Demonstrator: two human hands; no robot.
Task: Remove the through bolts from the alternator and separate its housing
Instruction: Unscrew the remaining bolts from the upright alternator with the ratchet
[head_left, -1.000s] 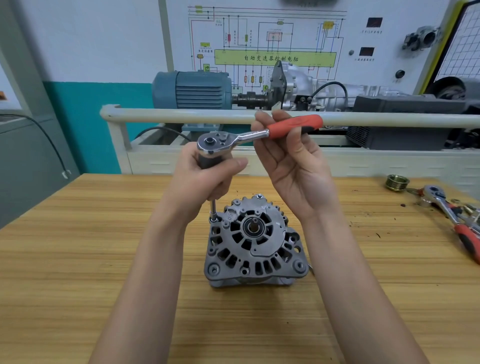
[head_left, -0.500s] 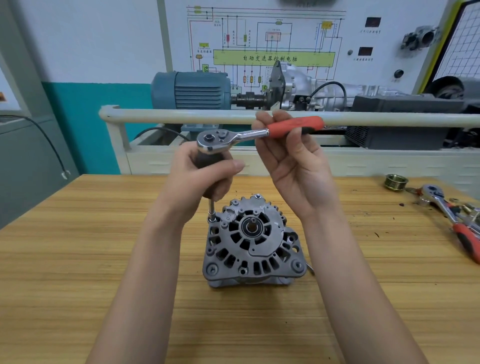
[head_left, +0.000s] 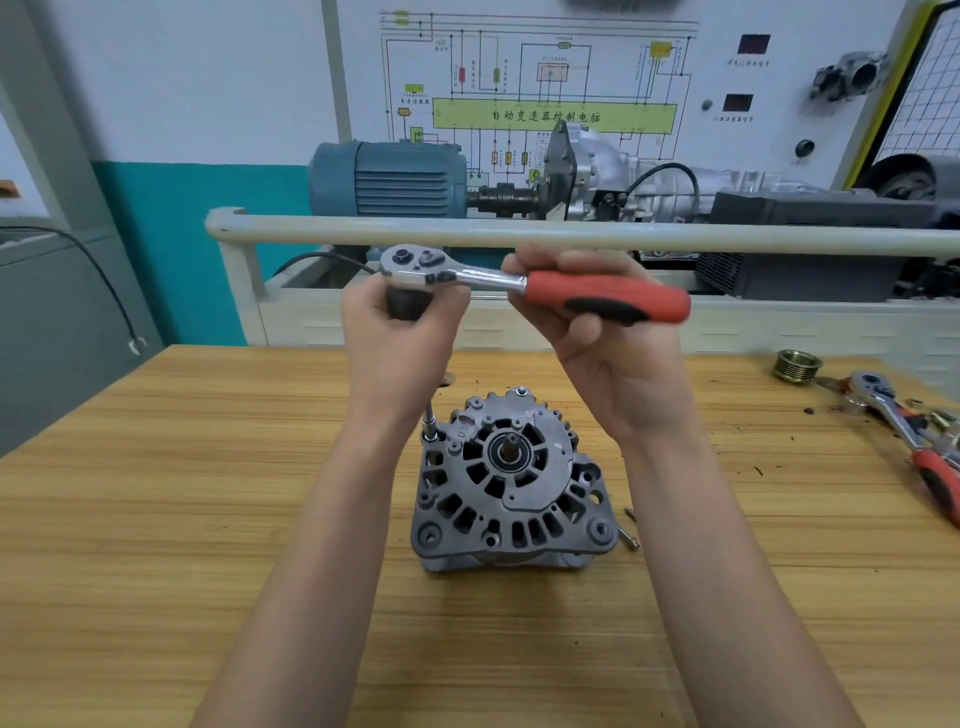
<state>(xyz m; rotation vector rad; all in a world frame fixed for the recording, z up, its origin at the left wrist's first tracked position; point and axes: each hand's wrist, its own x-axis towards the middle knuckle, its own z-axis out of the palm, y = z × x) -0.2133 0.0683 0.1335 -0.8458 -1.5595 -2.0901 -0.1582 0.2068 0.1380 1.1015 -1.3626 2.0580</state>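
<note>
A grey alternator (head_left: 511, 488) stands shaft-up on the wooden table (head_left: 156, 519). A ratchet wrench (head_left: 519, 283) with a red handle sits high above it on a long extension whose socket (head_left: 430, 431) is on a through bolt at the housing's upper left. My left hand (head_left: 400, 348) grips the dark extension body just under the ratchet head. My right hand (head_left: 602, 338) holds the red handle, fingers curled over it from behind. Another bolt head (head_left: 521, 391) shows at the housing's top.
A loose bolt (head_left: 627, 538) lies on the table right of the alternator. A brass pulley (head_left: 797, 366) and a second red-handled ratchet (head_left: 914, 436) lie at the far right. A white rail (head_left: 571, 234) and a motor rig (head_left: 389, 179) stand behind the table.
The red handle has swung toward me, clockwise, now pointing right and slightly down. My left hand stays on the extension. The alternator has not moved.
</note>
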